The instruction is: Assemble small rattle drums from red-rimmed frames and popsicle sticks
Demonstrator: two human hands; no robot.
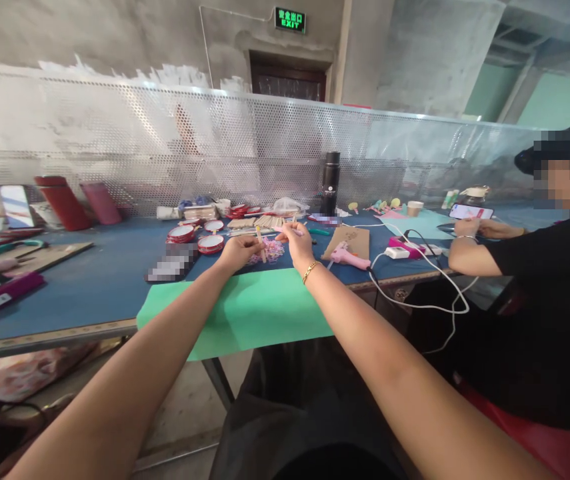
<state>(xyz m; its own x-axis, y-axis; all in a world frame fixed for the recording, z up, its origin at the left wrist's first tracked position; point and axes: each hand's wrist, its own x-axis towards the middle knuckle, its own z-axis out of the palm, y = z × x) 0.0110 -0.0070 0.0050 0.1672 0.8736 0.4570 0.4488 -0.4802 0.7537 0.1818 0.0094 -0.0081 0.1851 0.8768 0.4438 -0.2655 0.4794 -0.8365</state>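
Note:
My left hand (241, 252) pinches a thin wooden craft stick (259, 235), which stands nearly upright between thumb and fingers. Just to its right, my right hand (298, 244), with a gold chain bracelet on the wrist, is closed around a slim pale pink object (281, 229) whose kind is too small to make out. Below and between both hands lies a heap of pink and purple shreds (273, 251). Behind them is a pile of wooden sticks (265, 222). A green sheet (259, 313) drapes over the table edge under my forearms.
Small red-rimmed drums (211, 244) sit left of my hands. A pink glue gun (349, 256) rests on cardboard to the right, beside white cables (417, 307). A black bottle (331, 183) stands behind. At right, a person in black sleeves (527, 247) holds a phone (471, 211).

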